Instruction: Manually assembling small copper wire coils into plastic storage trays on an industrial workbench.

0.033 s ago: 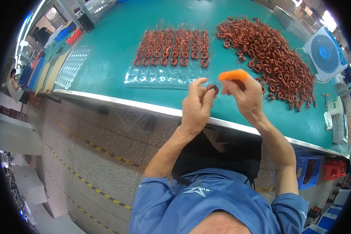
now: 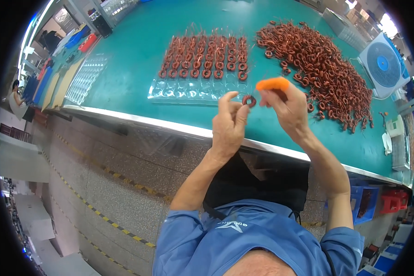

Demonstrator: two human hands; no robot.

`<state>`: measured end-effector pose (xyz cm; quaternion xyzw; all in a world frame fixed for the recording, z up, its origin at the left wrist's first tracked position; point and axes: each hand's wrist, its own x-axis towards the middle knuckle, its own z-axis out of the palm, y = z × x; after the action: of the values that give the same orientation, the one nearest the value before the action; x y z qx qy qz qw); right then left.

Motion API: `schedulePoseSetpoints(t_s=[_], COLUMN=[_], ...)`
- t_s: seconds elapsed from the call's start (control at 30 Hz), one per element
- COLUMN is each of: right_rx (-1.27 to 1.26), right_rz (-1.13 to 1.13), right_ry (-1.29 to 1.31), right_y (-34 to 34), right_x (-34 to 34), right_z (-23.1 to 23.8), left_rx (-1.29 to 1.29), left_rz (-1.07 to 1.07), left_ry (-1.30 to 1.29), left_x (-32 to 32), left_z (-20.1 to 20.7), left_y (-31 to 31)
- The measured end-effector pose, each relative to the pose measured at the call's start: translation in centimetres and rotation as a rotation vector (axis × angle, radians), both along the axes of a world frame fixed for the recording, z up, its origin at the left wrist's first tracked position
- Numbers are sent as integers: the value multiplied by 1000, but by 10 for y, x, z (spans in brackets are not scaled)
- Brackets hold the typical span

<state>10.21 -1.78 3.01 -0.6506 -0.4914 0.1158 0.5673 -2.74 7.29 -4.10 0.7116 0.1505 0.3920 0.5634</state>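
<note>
While my left hand (image 2: 229, 126) pinches the copper coil ring (image 2: 249, 100) above the tabletop's (image 2: 138, 50) near edge and my right hand (image 2: 285, 108) closes on orange-handled cutters (image 2: 272, 83), I fear the ring slips floorward.

left hand (image 2: 228, 123): raised, fingertips pinched | right hand (image 2: 285, 106): raised, fingers curled, pinching

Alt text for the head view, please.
Left hand and right hand, which wears an orange finger cot, hold a copper-wound ring coil above a green table, near a clear tray of coils and a loose coil pile.
</note>
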Motion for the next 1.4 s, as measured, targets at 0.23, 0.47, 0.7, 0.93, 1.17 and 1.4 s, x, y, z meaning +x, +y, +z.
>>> schedulePoseSetpoints(t_s=[0.23,0.47,0.7,0.93,1.17,1.4], right_rx=[-19,-50,-274,-143,-205,-64], right_rz=[30,-53,301,280,250,194], right_ry=[-312,-742,106,-191,-205,-143], right_y=[93,99,19,-19,-43,-60], right_x=[46,57,28,9,-7,-15], right_z=[-23,-24,-4,-17,-18,-30], left_rx=[-36,-14,-239,207,522,367], left_rz=[87,98,-57,128,260,132], left_ry=[47,65,-60,-92,-77,-82], left_x=[2,0,4,15,21,26], left_z=[-7,-10,4,19,23,26], left_y=[2,7,0,-26,-42,-53])
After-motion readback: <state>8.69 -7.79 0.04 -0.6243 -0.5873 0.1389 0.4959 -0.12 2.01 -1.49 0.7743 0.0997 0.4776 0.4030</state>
